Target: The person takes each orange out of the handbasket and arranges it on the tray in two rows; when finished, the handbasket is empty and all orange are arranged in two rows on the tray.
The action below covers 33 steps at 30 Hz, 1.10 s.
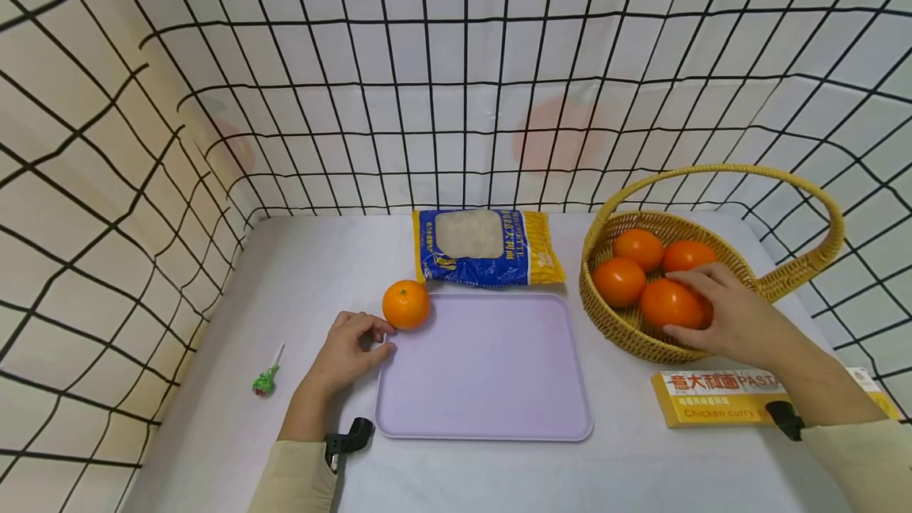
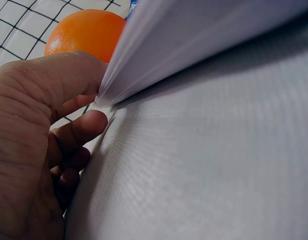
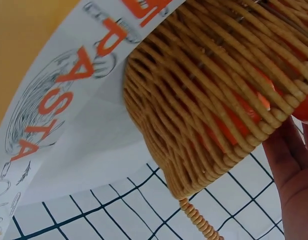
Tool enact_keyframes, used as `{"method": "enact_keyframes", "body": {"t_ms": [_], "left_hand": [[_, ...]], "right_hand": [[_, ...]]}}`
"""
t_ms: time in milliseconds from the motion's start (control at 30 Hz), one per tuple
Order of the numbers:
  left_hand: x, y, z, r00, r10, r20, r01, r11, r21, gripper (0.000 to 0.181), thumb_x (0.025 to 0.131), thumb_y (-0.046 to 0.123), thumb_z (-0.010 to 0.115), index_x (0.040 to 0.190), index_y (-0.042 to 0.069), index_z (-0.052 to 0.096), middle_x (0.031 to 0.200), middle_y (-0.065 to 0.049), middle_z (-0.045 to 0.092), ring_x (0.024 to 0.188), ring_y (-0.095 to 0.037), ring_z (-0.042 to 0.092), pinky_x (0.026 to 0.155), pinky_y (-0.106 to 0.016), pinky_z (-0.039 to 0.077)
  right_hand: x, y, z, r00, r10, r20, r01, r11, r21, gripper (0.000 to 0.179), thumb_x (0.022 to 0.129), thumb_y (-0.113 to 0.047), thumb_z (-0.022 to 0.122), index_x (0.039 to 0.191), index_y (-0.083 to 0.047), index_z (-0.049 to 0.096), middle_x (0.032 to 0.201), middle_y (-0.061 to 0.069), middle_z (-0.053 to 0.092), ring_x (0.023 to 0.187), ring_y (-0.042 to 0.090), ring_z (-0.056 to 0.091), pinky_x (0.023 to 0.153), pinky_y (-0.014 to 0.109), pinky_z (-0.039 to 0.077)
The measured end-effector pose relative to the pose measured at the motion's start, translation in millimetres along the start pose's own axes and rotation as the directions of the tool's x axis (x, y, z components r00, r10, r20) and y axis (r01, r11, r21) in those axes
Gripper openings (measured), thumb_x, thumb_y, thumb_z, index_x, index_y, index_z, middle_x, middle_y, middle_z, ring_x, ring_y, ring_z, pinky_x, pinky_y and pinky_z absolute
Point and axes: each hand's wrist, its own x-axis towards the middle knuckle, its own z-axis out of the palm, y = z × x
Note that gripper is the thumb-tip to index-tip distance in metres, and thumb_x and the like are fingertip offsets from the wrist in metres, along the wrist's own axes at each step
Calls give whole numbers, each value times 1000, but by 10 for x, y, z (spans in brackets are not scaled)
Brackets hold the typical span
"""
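Note:
At the left edge of the lilac tray (image 1: 484, 370), my left hand (image 1: 349, 351) holds the rim between thumb and curled fingers. An orange (image 1: 406, 305) sits at the tray's upper left corner, just beyond those fingertips; the left wrist view shows the same orange (image 2: 86, 35) behind the thumb. My right hand (image 1: 737, 315) reaches into the wicker basket (image 1: 606, 323) and grips a red tomato (image 1: 670, 303) with thumb and fingers. Several other tomatoes (image 1: 620, 282) lie around it. In the right wrist view the basket wall (image 3: 204, 100) hides most of the tomatoes.
A blue and yellow pasta bag (image 1: 477, 248) lies behind the tray. In front of the basket is a yellow pasta box (image 1: 720, 410), partly under my right forearm. A green-wrapped lollipop (image 1: 265, 381) lies far left. Black wire mesh (image 1: 466, 133) surrounds the table, and the basket handle (image 1: 720, 169) arches high.

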Motion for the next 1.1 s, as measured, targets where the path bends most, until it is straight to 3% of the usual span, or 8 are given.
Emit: {"method": "enact_keyframes", "body": {"t_ms": [300, 500, 600, 667, 733, 967, 1033, 1100], "left_hand": [[-1, -5, -4, 1000, 2, -5, -2, 1000, -8, 18, 83, 20, 83, 97, 23, 72, 88, 6, 59, 101, -17, 44, 87, -36, 39], [0, -10, -7, 1000, 9, -4, -9, 1000, -15, 18, 83, 20, 83, 97, 22, 72, 87, 7, 59, 101, -18, 44, 87, -36, 38], [-2, -7, -6, 1000, 10, -3, -10, 1000, -19, 18, 83, 20, 83, 97, 22, 72, 87, 7, 59, 101, -18, 44, 87, -36, 38], [-3, -4, -6, 1000, 10, -3, -10, 1000, -24, 19, 83, 19, 84, 97, 22, 72, 87, 7, 60, 101, -18, 44, 87, -36, 38], [-3, -2, -7, 1000, 10, -3, -10, 1000, -22, 19, 83, 19, 84, 97, 22, 72, 87, 7, 59, 101, -18, 44, 87, -37, 38], [-1, -8, 2, 1000, 11, -6, -11, 1000, -16, 19, 83, 19, 84, 97, 23, 72, 86, 7, 59, 101, -17, 43, 86, -36, 38], [-1, -10, 5, 1000, 11, -8, -11, 1000, -18, 19, 83, 19, 84, 97, 23, 72, 86, 7, 59, 100, -17, 43, 86, -36, 38], [1, -13, 7, 1000, 9, -6, -9, 1000, -21, 19, 83, 19, 84, 97, 23, 72, 86, 7, 59, 100, -17, 43, 86, -36, 38]], "right_hand": [[-18, -130, -37, 994, 46, -101, -32, 991, 132, 82, 78, -41, 88, 145, -16, 47, 138, 21, 39, 113, 49, 49, 86, 74, 49], [-9, -235, -57, 979, 31, -200, 17, 972, 236, 89, 76, -25, 91, 150, -12, 42, 141, 26, 36, 108, 52, 53, 83, 72, 50], [-10, -274, -65, 970, 22, -241, 41, 966, 254, 89, 75, -23, 91, 149, -12, 43, 141, 25, 38, 107, 50, 55, 82, 39, 60], [-12, -309, -65, 964, 25, -264, 49, 962, 269, 88, 75, -21, 91, 149, -12, 44, 142, 23, 40, 108, 49, 56, 81, 15, 51], [-9, -345, -64, 959, 32, -282, 53, 956, 288, 87, 74, -19, 91, 148, -13, 45, 142, 21, 42, 108, 48, 57, 79, 1, 34], [6, -458, -59, 932, -14, -363, 124, 952, 280, 84, 70, -12, 91, 143, -12, 51, 139, 17, 51, 106, 37, 59, 84, -6, 29], [11, -487, -60, 933, -5, -360, 113, 953, 280, 83, 71, -13, 92, 144, -13, 51, 139, 16, 53, 108, 37, 59, 85, -5, 29], [12, -523, -60, 939, 11, -345, 90, 957, 276, 83, 71, -17, 92, 143, -14, 52, 140, 16, 53, 110, 39, 58, 88, 7, 44]]}}
